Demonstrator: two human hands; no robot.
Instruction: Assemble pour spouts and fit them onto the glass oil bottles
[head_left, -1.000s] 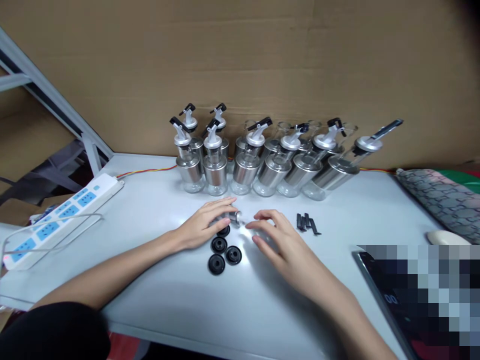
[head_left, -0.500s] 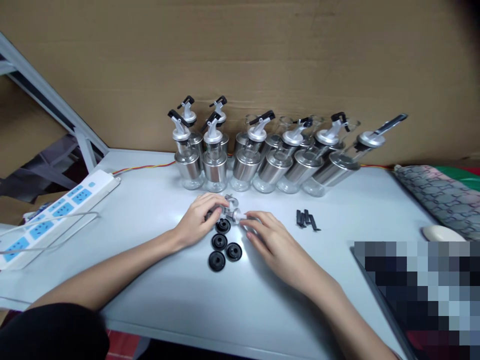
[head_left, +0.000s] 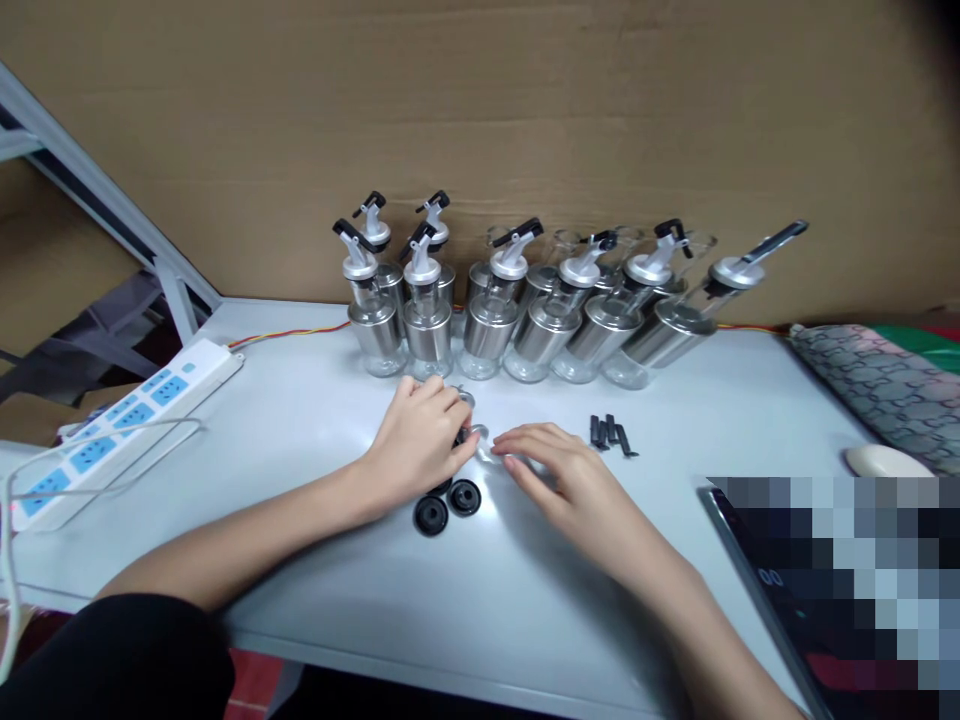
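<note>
Left hand (head_left: 420,440) grip closed on spout cap (head_left: 469,434); right hand (head_left: 559,470) fingertips pinch it. Keep steady above black discs (head_left: 447,506).

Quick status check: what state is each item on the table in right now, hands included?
Left hand: closed on a small silver pourer part.
Right hand: fingertips touching that part.
Black round seals: two visible, loose, flat.
Black clips: loose pile, untouched.
Dispenser bottles: upright against the cardboard, pourers fitted.
Power strip: no plugs seen.

Small assembly workshop: white table (head_left: 315,420) holding rows of dispenser bottles (head_left: 517,310), loose black caps (head_left: 447,506), power strip (head_left: 120,425), cardboard backdrop (head_left: 525,120).
</note>
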